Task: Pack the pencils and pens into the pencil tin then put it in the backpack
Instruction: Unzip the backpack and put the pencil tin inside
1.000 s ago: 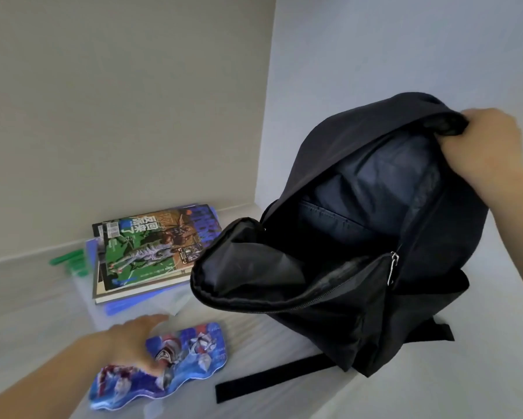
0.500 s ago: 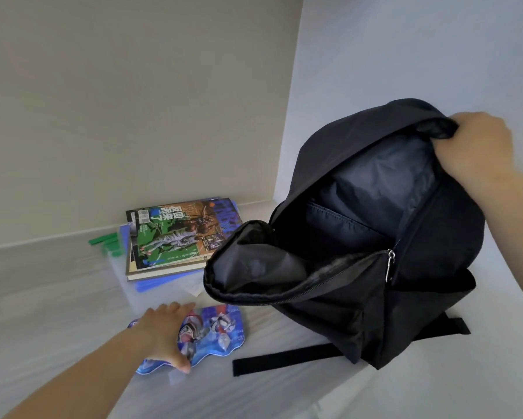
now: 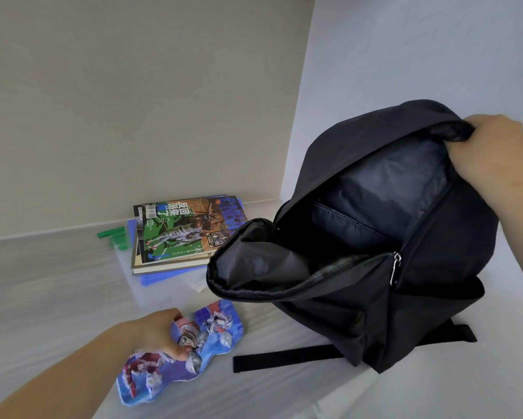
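Note:
A black backpack (image 3: 435, 297) stands on the white surface at the right, its main zip wide open and the front flap sagging forward. My right hand (image 3: 501, 158) grips the top rim of the backpack and holds it up. A blue pencil tin (image 3: 211, 334) with a wavy outline and printed figures lies shut on the surface at the lower left of the bag. My left hand (image 3: 160, 331) closes over its middle, thumb on the lid. No loose pens or pencils show.
A stack of magazines and books (image 3: 181, 234) lies on a clear folder by the back wall, with green pieces (image 3: 112, 234) beside it. A black backpack strap (image 3: 284, 358) stretches across the surface in front. Walls close in at back and right.
My left hand has gone from resting on the tin's left part to gripping its middle. The view has shifted slightly. My right hand keeps hold of the backpack's top.

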A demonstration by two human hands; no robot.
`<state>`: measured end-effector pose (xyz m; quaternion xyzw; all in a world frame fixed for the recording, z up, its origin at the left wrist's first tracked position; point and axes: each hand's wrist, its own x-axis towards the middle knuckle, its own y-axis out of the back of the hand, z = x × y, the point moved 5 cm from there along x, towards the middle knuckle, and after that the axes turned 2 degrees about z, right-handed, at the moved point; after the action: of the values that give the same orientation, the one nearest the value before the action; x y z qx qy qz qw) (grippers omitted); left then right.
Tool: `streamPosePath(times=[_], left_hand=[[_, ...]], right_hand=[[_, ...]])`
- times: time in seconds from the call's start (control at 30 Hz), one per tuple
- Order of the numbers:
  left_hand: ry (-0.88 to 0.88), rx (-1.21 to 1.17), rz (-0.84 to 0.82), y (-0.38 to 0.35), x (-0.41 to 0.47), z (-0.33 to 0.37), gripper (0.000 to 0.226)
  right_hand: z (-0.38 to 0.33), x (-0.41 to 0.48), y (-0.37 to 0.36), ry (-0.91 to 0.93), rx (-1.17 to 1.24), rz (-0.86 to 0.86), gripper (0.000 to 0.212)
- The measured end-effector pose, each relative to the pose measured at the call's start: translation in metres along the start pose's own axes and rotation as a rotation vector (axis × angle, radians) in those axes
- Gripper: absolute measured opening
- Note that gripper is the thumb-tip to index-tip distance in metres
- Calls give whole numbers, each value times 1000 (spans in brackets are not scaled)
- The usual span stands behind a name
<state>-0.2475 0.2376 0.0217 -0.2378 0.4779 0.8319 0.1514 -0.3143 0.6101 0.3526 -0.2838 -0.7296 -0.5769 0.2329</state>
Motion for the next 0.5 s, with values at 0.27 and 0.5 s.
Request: streamPosePath(times=[0.27,0.5], left_hand=[[-91,-340,130,63,-48,-17,69],[-406,-591,223,155,-111,32,79]], right_hand=[[1,-2,0,7,46,-17,18],[1,-4,1,23,82,-18,17]])
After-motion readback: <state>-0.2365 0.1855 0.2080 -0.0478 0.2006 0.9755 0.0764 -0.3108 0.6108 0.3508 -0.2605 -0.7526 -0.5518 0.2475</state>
